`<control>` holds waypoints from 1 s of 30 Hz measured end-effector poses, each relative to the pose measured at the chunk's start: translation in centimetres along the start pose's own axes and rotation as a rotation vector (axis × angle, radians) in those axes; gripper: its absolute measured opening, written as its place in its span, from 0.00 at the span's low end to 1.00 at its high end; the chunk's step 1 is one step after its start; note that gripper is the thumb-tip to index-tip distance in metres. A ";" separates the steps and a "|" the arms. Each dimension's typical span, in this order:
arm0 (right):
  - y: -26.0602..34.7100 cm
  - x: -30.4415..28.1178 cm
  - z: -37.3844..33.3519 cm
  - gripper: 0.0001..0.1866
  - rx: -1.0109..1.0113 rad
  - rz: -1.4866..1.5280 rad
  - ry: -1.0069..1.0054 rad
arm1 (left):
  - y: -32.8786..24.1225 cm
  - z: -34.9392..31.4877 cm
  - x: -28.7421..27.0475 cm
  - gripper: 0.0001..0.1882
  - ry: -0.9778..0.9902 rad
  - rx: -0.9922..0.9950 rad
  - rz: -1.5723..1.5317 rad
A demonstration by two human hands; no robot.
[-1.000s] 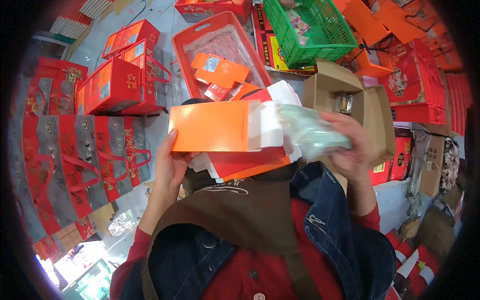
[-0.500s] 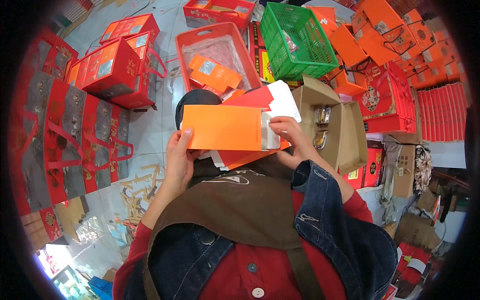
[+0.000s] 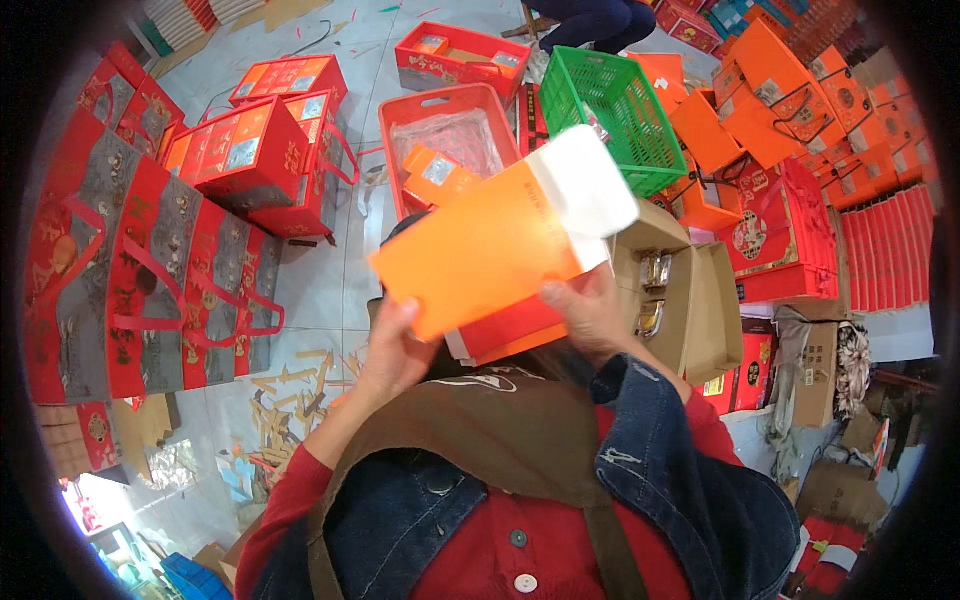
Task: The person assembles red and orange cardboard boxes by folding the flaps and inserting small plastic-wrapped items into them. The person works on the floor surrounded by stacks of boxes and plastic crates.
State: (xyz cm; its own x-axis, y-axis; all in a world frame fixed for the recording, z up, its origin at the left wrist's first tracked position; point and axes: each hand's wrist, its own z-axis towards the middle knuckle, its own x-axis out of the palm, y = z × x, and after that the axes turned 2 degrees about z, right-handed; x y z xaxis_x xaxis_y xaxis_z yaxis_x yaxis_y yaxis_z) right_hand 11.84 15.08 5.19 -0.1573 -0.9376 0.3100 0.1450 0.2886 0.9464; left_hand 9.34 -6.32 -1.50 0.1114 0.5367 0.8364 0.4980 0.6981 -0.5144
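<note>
An orange folding carton is held up in front of me, tilted with its right end raised. White flaps stand out from that end, slightly blurred. My left hand is closed on the carton's lower left corner, thumb on the face. My right hand grips its lower right edge, the thumb in front and the fingers hidden behind. Beneath it, red-and-orange flat cartons lie over my lap, mostly covered.
Ahead stand a red plastic crate with orange boxes inside and a green crate. To my right is an open cardboard box with small golden packs. Red gift bags line the left; orange boxes pile up far right.
The carton has tilted, its right end rising and its white flaps now extended outward. My right hand has shifted from the flap end to the lower edge. The view has shifted somewhat.
</note>
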 end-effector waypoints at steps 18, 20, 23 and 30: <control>-4.4 -5.0 1.3 0.26 0.054 -0.273 0.285 | 0.1 4.9 2.0 0.30 0.244 0.130 0.563; -3.7 -5.2 2.1 0.26 0.117 -0.193 0.335 | 0.1 5.3 1.6 0.31 0.234 0.112 0.585; -3.3 -4.9 3.1 0.25 0.231 -0.146 0.382 | -0.4 6.2 1.7 0.33 0.229 0.027 0.650; -5.0 -4.6 4.4 0.28 0.360 -0.092 0.472 | -1.7 7.2 0.8 0.28 0.410 0.016 0.839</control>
State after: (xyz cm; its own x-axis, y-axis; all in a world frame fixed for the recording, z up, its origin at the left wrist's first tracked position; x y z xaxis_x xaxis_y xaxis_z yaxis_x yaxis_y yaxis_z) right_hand 7.55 18.79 -0.61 0.3092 -0.9227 0.2300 -0.2021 0.1726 0.9640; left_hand 2.42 -3.67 -1.30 0.7256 0.6613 0.1901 0.1057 0.1659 -0.9805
